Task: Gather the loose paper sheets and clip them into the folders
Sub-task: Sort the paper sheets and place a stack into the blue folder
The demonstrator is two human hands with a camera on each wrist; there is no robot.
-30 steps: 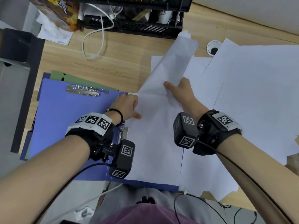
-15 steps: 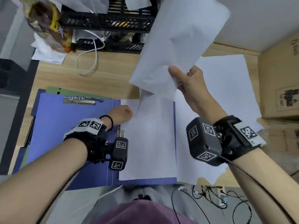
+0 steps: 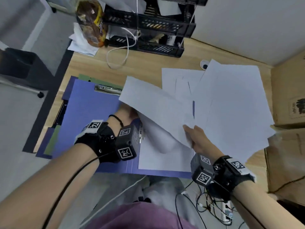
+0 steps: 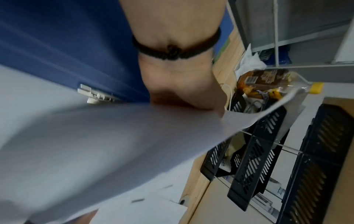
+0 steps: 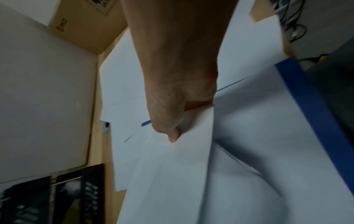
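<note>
A blue folder (image 3: pixel 92 116) lies open on the wooden desk, with a metal clip (image 3: pixel 107 90) at the top of its left half and another clip (image 4: pixel 91 94) by the spine. One white sheet (image 3: pixel 156 162) lies on its right half. My right hand (image 3: pixel 194 134) pinches a second sheet (image 3: pixel 156 104) by its near corner, thumb on top, and holds it slanted above the folder. My left hand (image 3: pixel 127 113) sits by the spine under that sheet, and its fingers are hidden. Several loose sheets (image 3: pixel 231 104) overlap on the desk to the right.
A green folder (image 3: pixel 51 142) peeks out under the blue one. Black stacked trays (image 3: pixel 148 30), a snack bag (image 3: pixel 92 25) and a white cable (image 3: pixel 118 53) stand at the back. Cardboard boxes (image 3: pixel 288 96) border the right side. Cables (image 3: pixel 206 209) lie on the floor below.
My right hand lifted one sheet high off the pile, then brought it down and left over the folder. It now covers my left hand's fingers. The left hand stayed by the spine.
</note>
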